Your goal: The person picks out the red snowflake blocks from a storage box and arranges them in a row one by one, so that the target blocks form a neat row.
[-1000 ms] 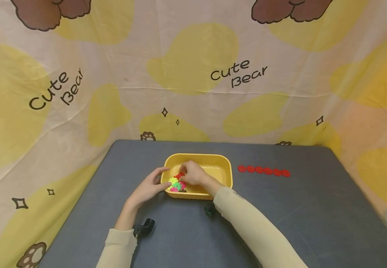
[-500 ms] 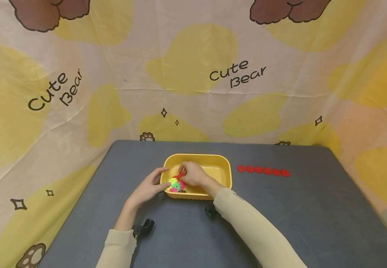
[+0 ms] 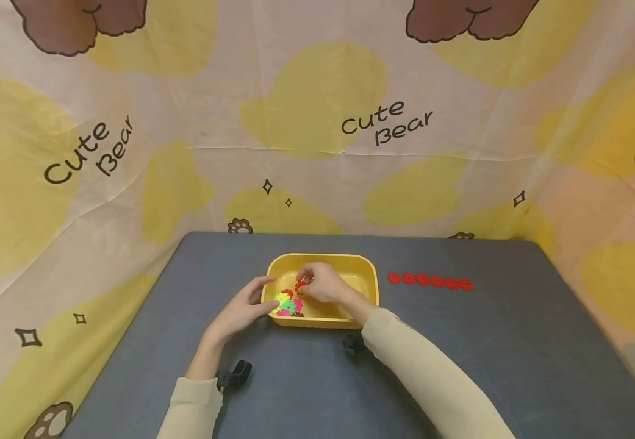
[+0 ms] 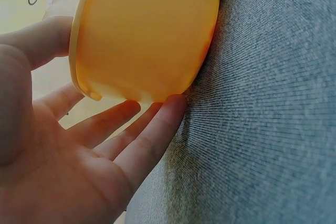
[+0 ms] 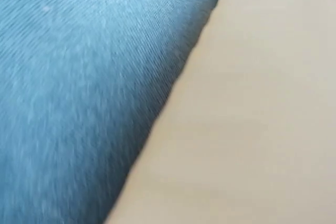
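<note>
A yellow plastic basin [image 3: 350,262] stands on the table, with a small pile of toothed plastic discs [image 3: 288,306] in its left end, yellow, green, pink and red. My left hand [image 3: 244,310] holds that end. In the left wrist view its thumb lies over the rim and its fingertips [image 4: 176,106] touch the outer wall [image 4: 142,35]. Inside the basin, my right hand [image 3: 322,283] pinches a red snowflake disc [image 3: 299,287] just above the pile. The right wrist view shows only a sleeve [image 5: 247,119] and table cloth, with the hand hidden.
A row of several red discs [image 3: 430,280] lies on the grey table [image 3: 515,341], right of the basin. Dark wrist-worn devices [image 3: 235,375] sit at both wrists. A patterned curtain [image 3: 317,122] closes off the back and sides.
My right hand has lifted a red disc slightly off the pile and drawn a little to the right. The left hand keeps its hold on the basin.
</note>
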Motion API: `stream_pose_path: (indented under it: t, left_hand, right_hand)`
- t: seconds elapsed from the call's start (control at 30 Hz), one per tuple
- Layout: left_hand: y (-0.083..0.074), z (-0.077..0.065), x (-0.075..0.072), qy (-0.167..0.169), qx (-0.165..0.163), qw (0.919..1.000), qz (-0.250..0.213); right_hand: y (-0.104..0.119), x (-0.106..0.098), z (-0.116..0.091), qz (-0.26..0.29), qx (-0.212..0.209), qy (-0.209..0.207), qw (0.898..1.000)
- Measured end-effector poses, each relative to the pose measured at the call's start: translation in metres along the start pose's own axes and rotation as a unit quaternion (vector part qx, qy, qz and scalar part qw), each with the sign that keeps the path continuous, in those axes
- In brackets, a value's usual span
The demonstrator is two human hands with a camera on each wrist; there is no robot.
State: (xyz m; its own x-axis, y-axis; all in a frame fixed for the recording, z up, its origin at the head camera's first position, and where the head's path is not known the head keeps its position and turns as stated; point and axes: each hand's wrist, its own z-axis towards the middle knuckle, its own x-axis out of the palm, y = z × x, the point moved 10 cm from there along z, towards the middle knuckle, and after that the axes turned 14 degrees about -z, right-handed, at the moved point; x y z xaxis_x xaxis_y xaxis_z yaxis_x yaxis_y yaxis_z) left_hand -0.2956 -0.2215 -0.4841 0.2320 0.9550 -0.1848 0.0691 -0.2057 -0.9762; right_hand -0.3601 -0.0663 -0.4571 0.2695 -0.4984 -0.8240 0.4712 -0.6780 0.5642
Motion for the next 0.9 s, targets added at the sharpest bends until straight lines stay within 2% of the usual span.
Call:
stream_pose_path:
  t: [0.6,0.8,0.9]
  left_hand:
    - [0.005,0.0,-0.003,-0.002,-0.004,0.9999,0.011]
    - [0.003,0.001,-0.002,-0.003,-0.002,0.9999,0.014]
    - [0.003,0.001,-0.001,-0.003,-0.003,0.9999,0.013]
  right_hand:
    - [-0.005,-0.046,-0.042,0.054,-0.003,0.017,0.998]
    - [-0.01,-0.063,-0.059,0.061,-0.028,0.005,0.998]
    - [-0.016,-0.071,-0.068,0.054,-0.026,0.002,0.998]
